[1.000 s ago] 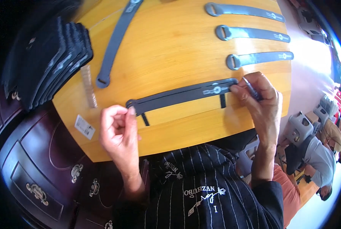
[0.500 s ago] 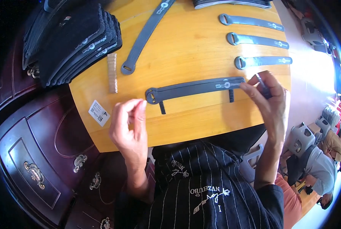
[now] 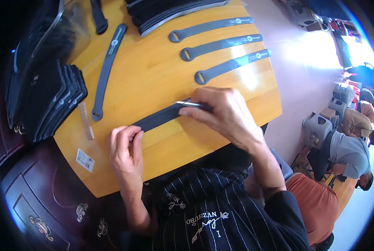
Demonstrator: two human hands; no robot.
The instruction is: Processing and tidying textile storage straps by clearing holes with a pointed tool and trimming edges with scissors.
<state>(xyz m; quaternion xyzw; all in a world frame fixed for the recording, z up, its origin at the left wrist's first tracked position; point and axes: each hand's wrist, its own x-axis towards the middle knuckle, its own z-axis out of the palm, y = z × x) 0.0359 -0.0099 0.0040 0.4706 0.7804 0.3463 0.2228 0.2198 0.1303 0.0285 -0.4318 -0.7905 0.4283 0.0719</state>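
A dark grey strap [image 3: 159, 119] lies slantwise on the table in front of me, with a seam along its length. My left hand [image 3: 126, 150] is closed, fingertips pinching the strap's near left end. My right hand [image 3: 222, 111] is closed around a small tool [image 3: 188, 103] with a shiny pointed metal tip and a dark body. That tip lies over the strap's right part, and the fingers touch or nearly touch the strap. The right hand hides the strap's far end. Whether the tool is snips or tweezers I cannot tell.
Three grey slotted straps [image 3: 222, 52] lie in a row on the wooden table [image 3: 153, 79], another strap [image 3: 107, 69] to the left. Stacks of black fabric pieces [image 3: 53, 100] stand at the left and top. A label [image 3: 85, 160] lies at the left edge. People sit at the right.
Both hands have come down to the strap, the left now gripping its left end. My right hand has moved left with the tool. The view has turned, tilting the strap.
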